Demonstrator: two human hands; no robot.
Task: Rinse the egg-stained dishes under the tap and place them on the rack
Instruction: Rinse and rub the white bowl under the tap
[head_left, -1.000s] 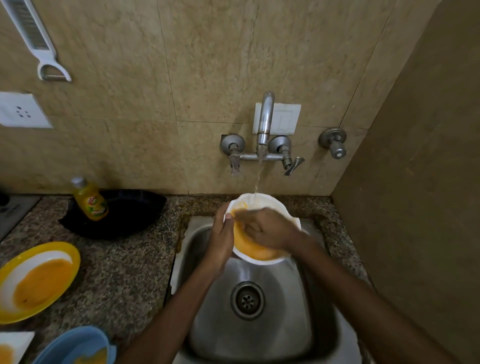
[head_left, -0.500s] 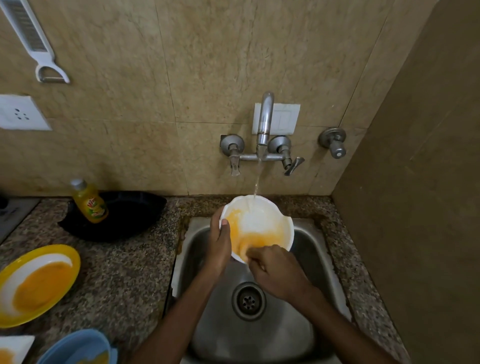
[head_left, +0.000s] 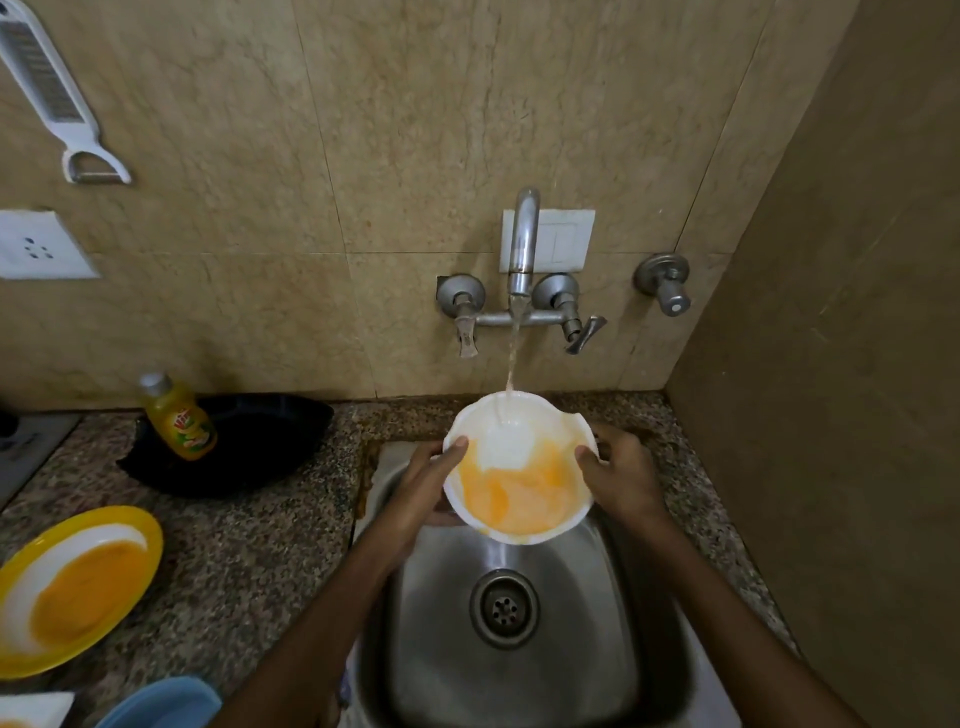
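A white bowl (head_left: 511, 441) smeared with yellow egg is held over the steel sink (head_left: 597, 639), tilted toward me. Water runs from the tap (head_left: 522, 244) onto the bowl's far inner wall. My left hand (head_left: 423, 488) grips the bowl's left rim, thumb inside. My right hand (head_left: 621, 475) holds the right rim, thumb over the edge. Egg covers the bowl's lower half; the upper part is white. On the counter at the left lie a yellow egg-stained plate (head_left: 140, 545), a blue dish (head_left: 161, 704) and a white dish corner (head_left: 36, 709).
A black pan (head_left: 260, 447) sits behind a yellow dish-soap bottle (head_left: 179, 418) on the granite counter (head_left: 249, 561). A peeler (head_left: 57, 98) and a socket (head_left: 36, 247) are on the tiled wall. A brown wall closes the right side. No rack is in view.
My right hand left the bowl's inside, where it was rubbing, and moved to the right rim. The bowl now sits higher under the stream with more white showing.
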